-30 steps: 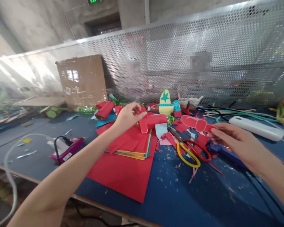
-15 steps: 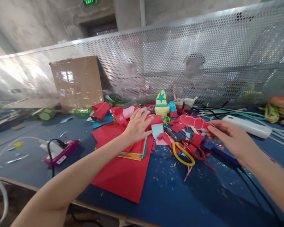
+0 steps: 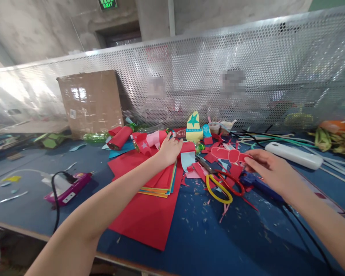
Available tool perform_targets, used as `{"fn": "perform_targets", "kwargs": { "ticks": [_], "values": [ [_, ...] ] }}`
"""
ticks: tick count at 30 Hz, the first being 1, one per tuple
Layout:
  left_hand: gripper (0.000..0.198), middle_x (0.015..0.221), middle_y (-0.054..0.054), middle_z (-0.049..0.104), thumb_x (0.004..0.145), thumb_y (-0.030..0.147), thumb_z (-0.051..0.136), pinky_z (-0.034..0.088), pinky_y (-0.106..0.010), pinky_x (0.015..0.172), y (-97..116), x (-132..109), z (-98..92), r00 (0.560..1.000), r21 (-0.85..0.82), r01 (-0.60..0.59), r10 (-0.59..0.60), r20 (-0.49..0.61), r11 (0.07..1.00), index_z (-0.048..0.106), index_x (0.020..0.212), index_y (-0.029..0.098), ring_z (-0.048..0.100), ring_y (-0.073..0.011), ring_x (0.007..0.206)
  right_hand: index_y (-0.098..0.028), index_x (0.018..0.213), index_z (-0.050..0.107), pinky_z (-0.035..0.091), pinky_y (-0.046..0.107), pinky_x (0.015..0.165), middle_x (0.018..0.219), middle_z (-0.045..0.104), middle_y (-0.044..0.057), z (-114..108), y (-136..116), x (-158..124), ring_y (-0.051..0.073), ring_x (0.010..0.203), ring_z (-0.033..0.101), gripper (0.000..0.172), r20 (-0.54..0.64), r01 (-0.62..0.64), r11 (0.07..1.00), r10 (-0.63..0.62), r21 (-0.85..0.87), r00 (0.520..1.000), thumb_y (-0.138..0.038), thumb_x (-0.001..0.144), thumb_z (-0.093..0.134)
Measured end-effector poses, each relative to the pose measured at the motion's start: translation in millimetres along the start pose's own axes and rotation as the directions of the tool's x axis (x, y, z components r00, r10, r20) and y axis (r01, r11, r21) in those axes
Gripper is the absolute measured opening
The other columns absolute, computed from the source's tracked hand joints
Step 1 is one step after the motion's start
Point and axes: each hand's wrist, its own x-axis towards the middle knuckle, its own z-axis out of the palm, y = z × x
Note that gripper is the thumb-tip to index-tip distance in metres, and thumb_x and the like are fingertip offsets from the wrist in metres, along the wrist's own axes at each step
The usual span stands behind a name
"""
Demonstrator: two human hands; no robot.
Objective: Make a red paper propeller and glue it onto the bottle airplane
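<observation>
My left hand [image 3: 171, 150] reaches over the stack of coloured paper [image 3: 158, 180], its fingers closed on a green bottle wrapped in red paper [image 3: 189, 147]. The bottle's green neck points right, and a light blue paper piece [image 3: 187, 161] hangs below the wrap. On the right, my right hand [image 3: 264, 165] pinches one end of a red paper cutout [image 3: 228, 154] with pale outlined, rounded lobes. Below the cutout lie scissors [image 3: 220, 188] with one yellow and one red handle loop. Beneath my right hand is a blue glue gun [image 3: 260, 186].
A yellow paper piece with a green star [image 3: 193, 124] stands at the back. Other red-wrapped bottles [image 3: 120, 138] lie left of it. A purple power strip [image 3: 70, 188], a white elongated device [image 3: 293, 155], paper scraps and a cardboard sheet [image 3: 90, 103] are around. Perforated metal screens the far side.
My left hand's spread fingers have drawn together onto the red-wrapped bottle. My right hand still holds the cutout, which has turned slightly. The view has shifted a little.
</observation>
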Motion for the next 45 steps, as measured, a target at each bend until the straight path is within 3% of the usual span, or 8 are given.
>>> {"fn": "perform_targets", "kwargs": {
  "ticks": [5,11,15,24,32,36,40,45],
  "values": [
    [0.034,0.122,-0.01,0.054,0.09,0.031,0.056,0.048,-0.047,0.088,-4.9,-11.4,-4.4,0.996,0.015,-0.03,0.031,-0.084,0.999,0.052,0.12,0.016,0.056,-0.0243,0.106,-0.022,0.083,0.058,0.052,0.041,0.074,0.073,0.069,0.005,-0.4,-2.1,-0.3,0.023,0.065,0.066,0.026,0.004,0.006,0.999,-0.006,-0.044,1.0,-0.045,0.07,0.057],
    [0.047,0.139,-0.016,0.045,0.09,0.004,0.036,0.024,-0.052,0.11,-15.9,-28.7,-6.2,0.974,-0.019,-0.073,0.068,-0.217,0.997,0.041,0.135,0.011,0.044,-0.0265,0.126,-0.022,0.084,0.059,0.052,0.041,0.072,0.074,0.07,0.005,-1.0,2.3,0.1,0.023,0.066,0.066,0.027,0.0,0.032,0.999,-0.032,-0.042,0.999,-0.046,0.072,0.058],
    [0.05,0.142,-0.014,0.043,0.088,0.001,0.035,0.021,-0.049,0.112,-20.9,-37.8,-9.5,0.958,-0.041,-0.124,0.108,-0.266,0.991,0.041,0.136,0.015,0.039,-0.0245,0.131,-0.022,0.086,0.06,0.05,0.041,0.074,0.075,0.07,0.004,0.0,7.0,0.8,0.023,0.068,0.066,0.028,0.03,0.025,1.0,-0.024,-0.019,0.999,-0.048,0.074,0.06],
    [0.068,0.134,-0.006,0.053,0.068,-0.003,0.05,0.011,-0.052,0.113,-31.3,-21.2,-31.0,0.947,-0.174,-0.283,0.246,-0.207,0.943,0.044,0.131,0.021,0.037,-0.0226,0.132,-0.021,0.082,0.06,0.052,0.035,0.07,0.07,0.066,0.002,0.1,-12.6,-5.9,0.019,0.065,0.062,0.041,0.062,-0.155,0.956,0.144,0.248,0.988,-0.056,0.062,0.069],
    [0.071,0.131,-0.004,0.056,0.06,-0.008,0.051,0.015,-0.052,0.113,-5.0,-10.2,-14.0,0.925,-0.332,-0.379,0.363,-0.11,0.864,0.053,0.124,0.023,0.037,-0.0236,0.132,-0.021,0.081,0.061,0.052,0.031,0.07,0.071,0.066,0.001,-2.9,-13.7,-7.5,0.016,0.067,0.062,0.031,0.176,-0.203,0.942,0.159,0.268,0.971,-0.047,0.066,0.069],
    [0.073,0.145,-0.005,0.039,0.065,-0.012,0.044,0.017,-0.051,0.112,-4.9,-8.4,-16.5,0.94,-0.407,-0.342,0.306,-0.154,0.847,0.052,0.126,0.027,0.027,-0.0209,0.138,-0.021,0.078,0.065,0.052,0.031,0.069,0.073,0.069,0.002,-4.5,-12.2,-8.3,0.017,0.069,0.064,0.025,0.339,-0.177,0.974,0.121,0.14,0.933,-0.044,0.068,0.067],
    [0.059,0.139,-0.008,0.047,0.071,-0.007,0.043,0.03,-0.045,0.108,1.5,-14.2,-28.0,0.964,-0.524,-0.247,0.153,-0.217,0.815,0.055,0.121,0.022,0.034,-0.022,0.134,-0.023,0.077,0.07,0.05,0.031,0.07,0.076,0.072,0.001,-1.3,-8.9,-8.7,0.019,0.071,0.064,0.018,0.428,0.029,0.997,0.005,-0.074,0.904,-0.039,0.072,0.064],
    [0.017,0.088,-0.005,0.067,0.088,0.021,0.047,0.052,-0.028,0.076,51.8,-39.1,-48.7,0.975,-0.7,-0.112,-0.057,-0.214,0.706,0.059,0.099,0.017,0.064,-0.0147,0.081,-0.022,0.078,0.07,0.05,0.031,0.071,0.08,0.073,0.002,10.2,-6.5,-10.9,0.021,0.076,0.066,0.019,0.453,0.118,0.988,-0.06,-0.101,0.89,-0.037,0.074,0.06]
  ]
}}
